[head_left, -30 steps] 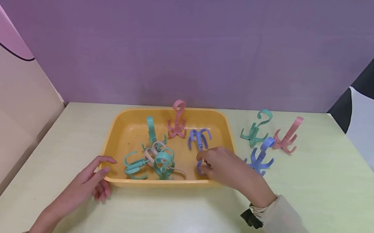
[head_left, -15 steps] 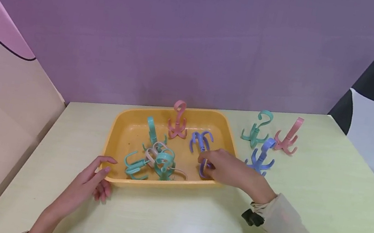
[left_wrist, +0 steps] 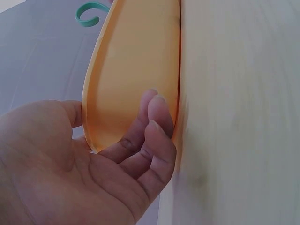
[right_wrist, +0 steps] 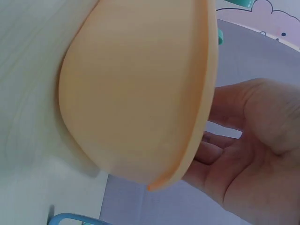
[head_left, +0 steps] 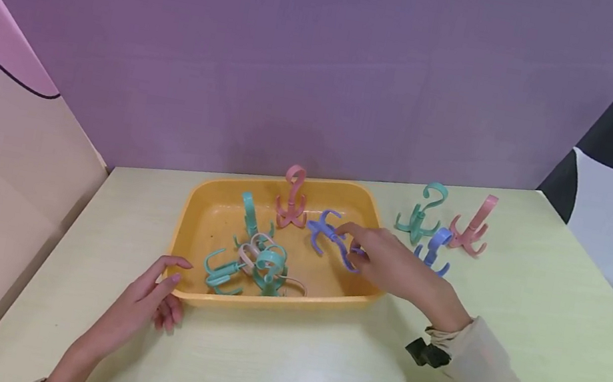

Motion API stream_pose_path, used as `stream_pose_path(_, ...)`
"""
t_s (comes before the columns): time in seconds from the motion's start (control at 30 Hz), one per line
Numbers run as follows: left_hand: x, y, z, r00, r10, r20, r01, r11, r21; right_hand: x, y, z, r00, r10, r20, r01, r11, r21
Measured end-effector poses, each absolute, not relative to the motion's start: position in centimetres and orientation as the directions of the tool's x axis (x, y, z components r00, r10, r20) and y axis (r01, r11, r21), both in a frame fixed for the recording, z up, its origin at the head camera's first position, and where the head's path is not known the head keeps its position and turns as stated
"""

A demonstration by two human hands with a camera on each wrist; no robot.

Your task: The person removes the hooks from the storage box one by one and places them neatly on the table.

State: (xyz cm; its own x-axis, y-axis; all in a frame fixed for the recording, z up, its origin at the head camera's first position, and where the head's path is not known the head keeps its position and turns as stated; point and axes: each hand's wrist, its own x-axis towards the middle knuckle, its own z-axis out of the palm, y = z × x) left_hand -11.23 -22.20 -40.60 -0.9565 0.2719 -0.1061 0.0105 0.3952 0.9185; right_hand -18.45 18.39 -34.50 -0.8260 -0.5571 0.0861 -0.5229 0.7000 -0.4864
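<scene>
My right hand (head_left: 386, 262) reaches over the right side of the yellow tray (head_left: 275, 308) and pinches the hooked stem of a purple multi-prong hanging hook (head_left: 326, 228). That hook's prongs point up and left. In the right wrist view the tray wall (right_wrist: 136, 84) hides the fingertips. At the tray's front left corner, my left hand (head_left: 139, 298) holds the rim, with several fingers against the outer wall (left_wrist: 136, 65). Inside the tray are a pink hook (head_left: 291, 209), green hooks (head_left: 270, 266) and a pale pink hook (head_left: 253, 248), some of them overlapping.
On the pale table (head_left: 264, 373), right of the tray, stand a green hook (head_left: 417, 222), a pink hook (head_left: 471, 232) and a blue-purple hook (head_left: 438, 240), partly hidden by my right hand. A purple wall (head_left: 326, 73) rises behind the table.
The right hand has moved right and slightly away from me with the purple hook, which has turned from nearly lengthwise to slanting across the tray. The left hand stays at the corner.
</scene>
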Motion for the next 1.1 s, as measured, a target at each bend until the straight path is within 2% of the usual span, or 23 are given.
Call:
stream_pose_path(0.23, -11.3, -22.3, -40.7, -0.955, 0.277, -0.102, 0.017, 0.395, 0.918, -18.4, 18.5, -33.6, -0.851, -0.508, 0.134, -0.502, 0.712, -0.491)
stream_pose_path(0.53, -11.3, -22.3, -40.8, -0.955, 0.281, -0.091, 0.027, 0.389, 0.921, -18.2, 18.7, -32.9, -0.835, -0.510, 0.205, -0.535, 0.668, -0.518)
stream_pose_path(0.93, -11.2, -22.1, -40.4, -0.956, 0.270, -0.112, 0.007, 0.402, 0.916, -17.2, 18.7, -32.0, -0.777, -0.565, 0.277, -0.625, 0.639, -0.448)
stream_pose_path(1.1, -11.1, -22.0, -40.4, -0.955, 0.279, -0.102, 0.017, 0.396, 0.918, -16.9, 18.4, -31.6, -0.793, -0.562, 0.237, -0.606, 0.680, -0.413)
